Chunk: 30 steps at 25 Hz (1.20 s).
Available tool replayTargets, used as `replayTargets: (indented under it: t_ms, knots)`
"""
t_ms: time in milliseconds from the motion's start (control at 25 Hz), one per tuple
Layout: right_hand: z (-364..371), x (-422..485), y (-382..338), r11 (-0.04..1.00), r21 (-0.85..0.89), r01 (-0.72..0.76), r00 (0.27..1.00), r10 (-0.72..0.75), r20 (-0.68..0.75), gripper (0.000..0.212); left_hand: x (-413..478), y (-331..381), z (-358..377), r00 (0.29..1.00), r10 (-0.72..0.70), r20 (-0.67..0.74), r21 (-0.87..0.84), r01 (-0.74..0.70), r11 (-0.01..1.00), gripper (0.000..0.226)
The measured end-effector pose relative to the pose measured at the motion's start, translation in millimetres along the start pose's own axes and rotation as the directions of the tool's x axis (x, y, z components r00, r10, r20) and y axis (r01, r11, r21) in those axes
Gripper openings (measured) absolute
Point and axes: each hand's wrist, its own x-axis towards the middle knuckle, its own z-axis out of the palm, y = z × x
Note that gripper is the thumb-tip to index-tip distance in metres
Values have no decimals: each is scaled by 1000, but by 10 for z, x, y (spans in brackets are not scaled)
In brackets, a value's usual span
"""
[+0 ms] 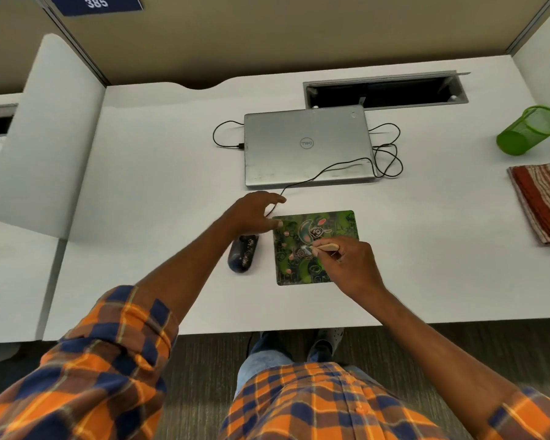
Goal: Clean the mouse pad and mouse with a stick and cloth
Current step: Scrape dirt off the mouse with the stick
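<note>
Green and covered in a graffiti-style print, the mouse pad [315, 223] lies flat on the white counter [159, 192], just in front of us. We judge the stick stage of the cleaning to be in hand. Our right hand [353, 265] pinches a pale wooden stick [327, 247], fingers [338, 254] clamped round its rear end. Its tip sits at a small whitish spot near the middle of the pad. Our left hand [251, 217] hovers at the pad's far left corner with its fingers spread and relaxed. One fingertip seems to touch that corner, perhaps to steady the pad.

The dark mouse [243, 254] rests on the counter just beside the pad's left edge, touched by neither hand. The striped red cloth [540, 204] lies folded well apart at the right edge. The next move, we think, calls for short scraping strokes with the pad held down. After that comes a long reach right for the cloth to wipe the pad and then the mouse.

A black cable [331, 168] crosses the closed silver laptop [308, 147], whose lid reads "Dell", upside down to us. A green mesh pen cup [529, 130] lies tipped over. A blue sign [96, 3] reads "385". The pad's lettering is too tangled to read.
</note>
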Motion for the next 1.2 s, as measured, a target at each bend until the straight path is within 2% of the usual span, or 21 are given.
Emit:
replayTargets:
  t_ms: [120,200,280,360,480,560,640,840,960,1200]
  knots:
    - [247,92,-213,1000,23,15,999,-14,-32,16,-255,-359,-186,1000,-23,-6,-65,22,998,66]
    - [437,148,-313,999,49,12,1000,-11,-24,17,-416,-594,-258,998,-53,37,-92,56,994,74]
    - [592,198,-404,996,90,-15,1000,16,-13,17,-543,-771,-284,988,-95,124,-88,106,990,99]
    - [724,255,-485,992,119,-52,998,54,-17,15,-649,-900,-242,975,-115,192,-7,119,993,128]
    - [857,343,-567,960,201,-196,980,201,-5,9,-741,-1089,-47,986,-42,161,149,18,989,152]
    - [918,414,-572,866,348,-358,927,375,22,6,-754,-1198,99,992,24,124,175,-45,983,153]
    - [946,465,-561,718,516,-468,858,509,69,6,-744,-1232,211,993,64,98,181,-81,980,149]
    - [1024,529,-527,426,668,-610,714,660,231,11,-654,-1220,324,993,106,59,186,-115,976,142]
    - [1086,540,-505,348,672,-654,666,687,292,17,-606,-1216,346,991,110,70,191,-122,974,141]
    - [1162,546,-477,315,675,-667,639,708,302,21,-560,-1186,378,989,118,94,226,-137,964,133]
